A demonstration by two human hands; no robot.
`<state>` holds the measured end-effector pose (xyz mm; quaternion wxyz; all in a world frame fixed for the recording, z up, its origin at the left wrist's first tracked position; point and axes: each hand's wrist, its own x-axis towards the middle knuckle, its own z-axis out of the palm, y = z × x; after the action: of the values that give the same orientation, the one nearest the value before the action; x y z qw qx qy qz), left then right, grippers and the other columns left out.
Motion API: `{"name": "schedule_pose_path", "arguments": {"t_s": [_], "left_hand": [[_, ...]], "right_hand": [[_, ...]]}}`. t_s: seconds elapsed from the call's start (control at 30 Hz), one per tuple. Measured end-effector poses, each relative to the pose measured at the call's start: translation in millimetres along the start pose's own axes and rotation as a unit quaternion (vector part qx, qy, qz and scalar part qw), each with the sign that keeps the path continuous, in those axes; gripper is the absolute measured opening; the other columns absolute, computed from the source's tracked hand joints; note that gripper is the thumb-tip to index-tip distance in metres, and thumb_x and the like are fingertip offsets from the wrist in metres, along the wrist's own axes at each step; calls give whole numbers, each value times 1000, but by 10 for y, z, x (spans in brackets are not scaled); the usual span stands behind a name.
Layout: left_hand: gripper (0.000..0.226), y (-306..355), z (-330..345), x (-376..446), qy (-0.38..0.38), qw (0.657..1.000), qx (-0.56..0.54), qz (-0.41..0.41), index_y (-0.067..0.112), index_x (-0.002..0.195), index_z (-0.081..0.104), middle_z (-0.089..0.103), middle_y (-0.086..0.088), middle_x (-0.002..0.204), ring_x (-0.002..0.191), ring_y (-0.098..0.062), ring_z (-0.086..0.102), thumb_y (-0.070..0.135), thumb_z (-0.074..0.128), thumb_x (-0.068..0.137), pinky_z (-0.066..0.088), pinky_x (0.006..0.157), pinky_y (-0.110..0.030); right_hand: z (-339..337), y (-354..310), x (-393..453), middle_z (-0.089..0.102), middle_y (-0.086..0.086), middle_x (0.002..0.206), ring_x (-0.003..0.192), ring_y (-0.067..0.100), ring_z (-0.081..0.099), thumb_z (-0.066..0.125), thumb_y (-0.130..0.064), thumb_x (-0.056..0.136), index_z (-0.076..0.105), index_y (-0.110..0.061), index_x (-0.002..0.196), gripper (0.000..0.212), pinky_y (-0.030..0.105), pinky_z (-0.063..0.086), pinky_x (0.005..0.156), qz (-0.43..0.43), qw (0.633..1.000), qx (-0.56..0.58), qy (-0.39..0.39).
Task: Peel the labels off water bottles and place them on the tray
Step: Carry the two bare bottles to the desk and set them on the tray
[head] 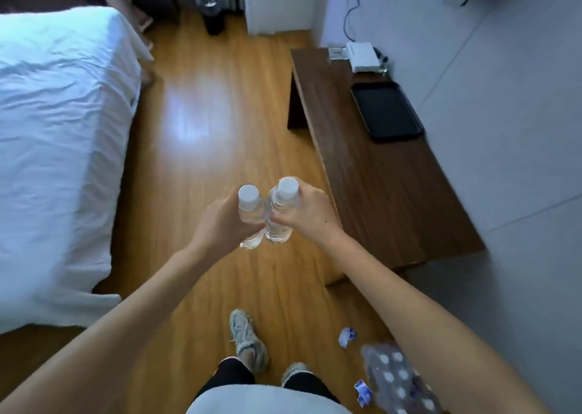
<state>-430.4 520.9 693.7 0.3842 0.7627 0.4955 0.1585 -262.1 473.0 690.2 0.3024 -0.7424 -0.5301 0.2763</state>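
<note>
I hold two clear water bottles with white caps upright, side by side, in front of me over the wooden floor. My left hand (pixel 217 221) grips the left bottle (pixel 250 213) around its body. My right hand (pixel 307 213) grips the right bottle (pixel 282 215). Neither bottle shows a label. The black tray (pixel 386 111) lies on the dark wooden desk (pixel 384 199) to the right, against the wall, with nothing on it. Two crumpled blue-and-white labels lie on the floor, one label (pixel 346 336) near my right forearm and another label (pixel 362 391) lower down.
A shrink-wrapped pack of bottles (pixel 400 379) sits on the floor at bottom right. A bed with white sheets (pixel 56 149) fills the left side. A white box (pixel 362 56) stands at the desk's far end. A dark bin (pixel 214 16) stands at the back. My feet are below.
</note>
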Motion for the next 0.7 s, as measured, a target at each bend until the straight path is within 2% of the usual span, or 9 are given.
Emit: {"name": "schedule_pose_path", "arguments": {"t_s": [0.13,0.27,0.53,0.7], "left_hand": [[53,-419,-364,361,27,999,4,-28,28,104,51,65,4,98,83,-21,64,52,70,60,54,72,-39],[52,-662,-593,814,28,999,-7,-22,22,108,53,65,4,100,85,-20,62,39,79,66,50,70,-34],[47,-639,-796,1943,10,1000,-19,-10,20,109,54,64,2,103,91,-21,61,31,79,70,50,77,-38],[52,-606,-747,2893,-4,1000,-14,-18,21,110,54,66,6,99,87,-18,63,35,78,67,51,74,-37]], "right_hand": [[383,-297,548,70,6,99,93,26,65,85,-34,61,62,-15,105,53,45,52,81,-6,999,12,-29],[554,-451,1045,71,5,95,89,26,65,84,-30,62,64,-15,101,47,45,52,80,-6,999,19,-26],[454,-470,2121,70,1,91,85,22,64,83,-32,61,63,-16,98,45,43,53,75,9,1000,13,-6],[267,-303,2999,69,-1,94,88,19,63,84,-29,63,62,-16,102,47,41,52,77,10,1000,12,-14]]}}
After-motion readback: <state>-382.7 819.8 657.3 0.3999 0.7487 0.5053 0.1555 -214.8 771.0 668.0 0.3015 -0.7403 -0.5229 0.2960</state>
